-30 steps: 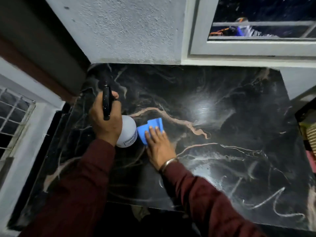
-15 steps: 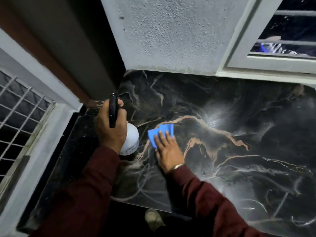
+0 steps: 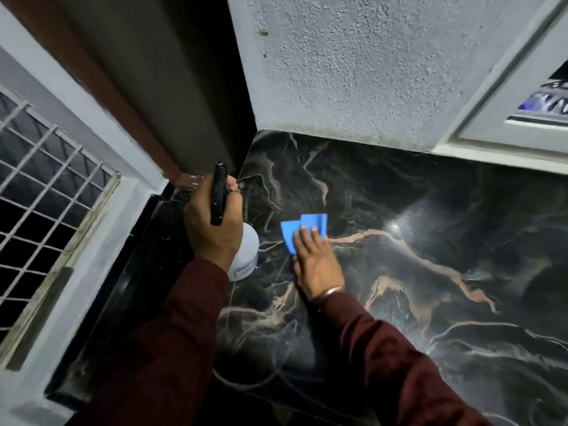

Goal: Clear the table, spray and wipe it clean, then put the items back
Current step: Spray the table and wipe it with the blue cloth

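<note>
The table (image 3: 430,235) is a glossy black marble slab with pale and tan veins, set into a corner. My left hand (image 3: 212,229) grips a spray bottle (image 3: 247,253) with a white body and a black head, held just above the slab near its left edge. My right hand (image 3: 316,262) lies flat with fingers spread, pressing a folded blue cloth (image 3: 304,230) onto the marble right of the bottle. Both arms wear dark red sleeves, and a metal bangle sits on the right wrist.
A rough white wall (image 3: 353,66) rises behind the table. A white-framed window (image 3: 516,112) sits at the upper right. A grilled window (image 3: 40,192) and its white sill run along the left. A dark panel (image 3: 159,87) stands in the corner.
The view has swung left toward the corner. My right hand has pushed the blue cloth further left and back across the marble. My left hand still holds the bottle.
</note>
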